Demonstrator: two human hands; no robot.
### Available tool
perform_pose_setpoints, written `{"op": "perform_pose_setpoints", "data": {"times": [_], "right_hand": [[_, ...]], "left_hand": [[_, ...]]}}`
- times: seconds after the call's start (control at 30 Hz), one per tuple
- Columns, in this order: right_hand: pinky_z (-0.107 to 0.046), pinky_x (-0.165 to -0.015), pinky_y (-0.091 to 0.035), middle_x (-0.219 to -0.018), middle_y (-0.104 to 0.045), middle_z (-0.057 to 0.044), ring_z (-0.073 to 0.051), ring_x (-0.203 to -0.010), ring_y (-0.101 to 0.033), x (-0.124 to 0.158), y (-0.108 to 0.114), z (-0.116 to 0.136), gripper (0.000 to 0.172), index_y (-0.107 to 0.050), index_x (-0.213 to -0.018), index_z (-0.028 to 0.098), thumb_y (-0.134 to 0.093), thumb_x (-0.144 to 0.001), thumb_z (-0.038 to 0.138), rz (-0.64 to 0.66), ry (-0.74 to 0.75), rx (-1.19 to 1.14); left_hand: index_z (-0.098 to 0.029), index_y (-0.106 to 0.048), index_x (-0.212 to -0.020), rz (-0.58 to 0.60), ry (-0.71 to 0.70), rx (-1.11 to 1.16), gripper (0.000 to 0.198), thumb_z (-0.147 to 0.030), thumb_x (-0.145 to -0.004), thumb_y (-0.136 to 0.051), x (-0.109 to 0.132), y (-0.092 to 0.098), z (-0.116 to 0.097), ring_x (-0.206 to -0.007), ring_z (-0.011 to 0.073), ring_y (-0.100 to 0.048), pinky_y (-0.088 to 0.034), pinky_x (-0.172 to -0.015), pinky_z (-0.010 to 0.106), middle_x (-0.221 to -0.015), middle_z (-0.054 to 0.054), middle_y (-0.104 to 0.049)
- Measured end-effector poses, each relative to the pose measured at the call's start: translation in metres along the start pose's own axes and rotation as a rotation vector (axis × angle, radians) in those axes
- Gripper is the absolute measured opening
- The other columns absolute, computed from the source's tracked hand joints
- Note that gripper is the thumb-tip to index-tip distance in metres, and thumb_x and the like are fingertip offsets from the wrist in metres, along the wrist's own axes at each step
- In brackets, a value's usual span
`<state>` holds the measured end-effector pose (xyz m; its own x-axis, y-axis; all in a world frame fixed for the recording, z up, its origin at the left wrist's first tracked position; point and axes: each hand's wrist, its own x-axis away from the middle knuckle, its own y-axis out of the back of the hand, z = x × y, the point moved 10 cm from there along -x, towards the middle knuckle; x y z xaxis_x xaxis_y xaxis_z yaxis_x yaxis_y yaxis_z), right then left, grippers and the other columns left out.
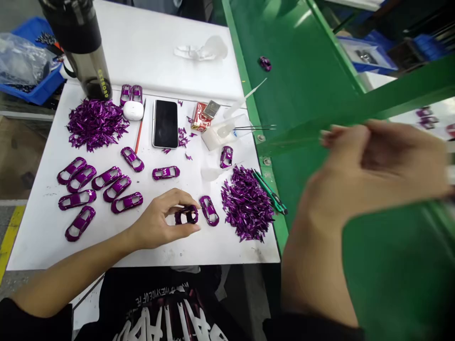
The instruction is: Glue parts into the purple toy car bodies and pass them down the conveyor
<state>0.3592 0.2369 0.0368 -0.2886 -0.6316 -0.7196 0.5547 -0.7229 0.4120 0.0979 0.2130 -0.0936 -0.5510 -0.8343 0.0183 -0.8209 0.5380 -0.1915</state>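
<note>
Between thumb and fingers, my left hand (161, 220) grips a purple toy car body (186, 215) just over the white table. Close to its fingertips lies another purple car body (209, 210). My right hand (369, 166) is raised over the green conveyor belt (302, 94), out to the right. Motion smears its bent fingers, and I cannot make out anything in them. Several purple car bodies (117, 187) lie in a group left of my left hand. A heap of small purple shiny pieces (247, 203) sits at the table's right side.
A second purple heap (94, 123) lies beside a tall bottle (88, 61). Further back are a phone (165, 124), a white earbud case (132, 111), a red pen (140, 130) and a white container (218, 134). A green cutter knife (272, 193) borders the belt, which carries a purple car (265, 63).
</note>
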Motion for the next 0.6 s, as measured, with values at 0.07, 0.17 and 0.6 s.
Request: {"op": "perform_pose_setpoints", "data": {"times": [0.07,0.17,0.6], "right_hand": [[-0.038,-0.086,-0.064,-0.096,-0.076,-0.01,-0.024,-0.095,-0.08,-0.013,-0.016,-0.002,0.033,-0.07,-0.115,0.009,-0.062,-0.104,0.039,-0.125,-0.022,0.024],[-0.032,-0.086,-0.064,-0.098,-0.079,-0.014,-0.02,-0.095,-0.08,-0.025,-0.059,-0.01,0.032,-0.068,-0.115,0.007,-0.058,-0.106,0.036,-0.064,-0.084,0.037],[-0.031,-0.065,-0.065,-0.096,-0.08,-0.003,-0.018,-0.077,-0.076,0.1,-0.042,0.081,0.022,-0.075,-0.111,0.024,-0.069,-0.103,0.044,0.715,-0.043,-0.163]], "left_hand": [[-0.02,-0.077,-0.112,-0.003,0.02,0.082,0.03,-0.022,-0.083,-0.084,-0.001,0.002,0.003,-0.105,0.0188,-0.07,-0.061,-0.1,0.035,-0.109,0.007,-0.071],[-0.02,-0.078,-0.117,-0.016,0.071,0.173,0.039,-0.022,-0.079,-0.089,-0.001,0.005,0.01,-0.105,0.0199,-0.072,-0.062,-0.097,0.037,-0.106,0.007,-0.074],[-0.026,-0.079,-0.112,-0.102,0.144,0.43,0.038,-0.027,-0.077,-0.095,0.004,0.011,0.017,-0.119,0.0256,-0.076,-0.063,-0.102,0.04,-0.117,0.007,-0.083]]}}
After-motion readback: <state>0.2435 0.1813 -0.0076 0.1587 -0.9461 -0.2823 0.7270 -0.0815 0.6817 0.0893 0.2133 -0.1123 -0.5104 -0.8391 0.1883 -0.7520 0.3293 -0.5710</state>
